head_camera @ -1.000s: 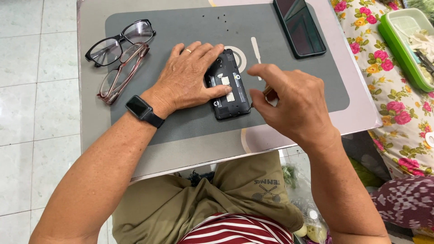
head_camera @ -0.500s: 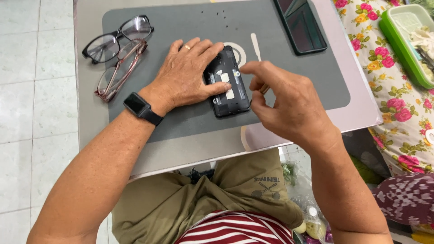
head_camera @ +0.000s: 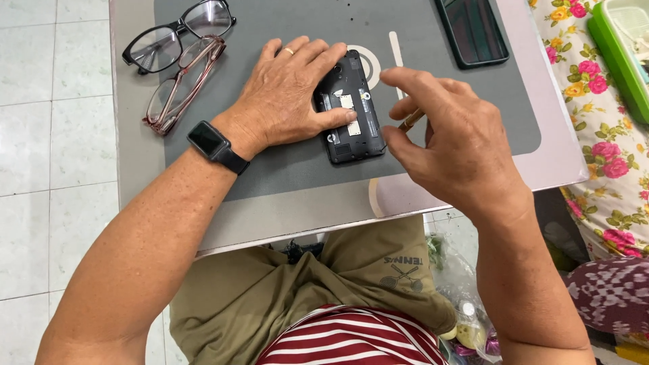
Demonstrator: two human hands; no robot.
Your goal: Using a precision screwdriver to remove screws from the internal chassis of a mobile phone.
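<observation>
Phone (head_camera: 351,111), opened: back cover already off, internal board and pale component patches exposed. It lies face down on the grey mat (head_camera: 284,169) that covers the surface, all other items being located relative to it.

Status, as judged from the exposed interior: the opening step is complete; work on the internals is in hand and not finished. No removed cover can be identified with certainty. A white ring shape lies on the mat just beyond the phone's far end, partly hidden by it.

Left hand (head_camera: 291,94): laid flat, palm down, over the phone's left edge. My fingers are spread and the thumb presses on the lower part of the board, pinning the unit to the mat. It closes around nothing.

Right hand (head_camera: 453,142): raised just to the right of the phone, wrist cocked, fingers curled together and pinched on a thin brownish tool (head_camera: 411,120). The tool's tip points toward the phone's right edge; contact cannot be confirmed.

Left of the phone, well apart: two pairs of glasses (head_camera: 176,61). Beyond it, to the right: a second dark phone (head_camera: 472,30) and a slim pale strip (head_camera: 396,49).
</observation>
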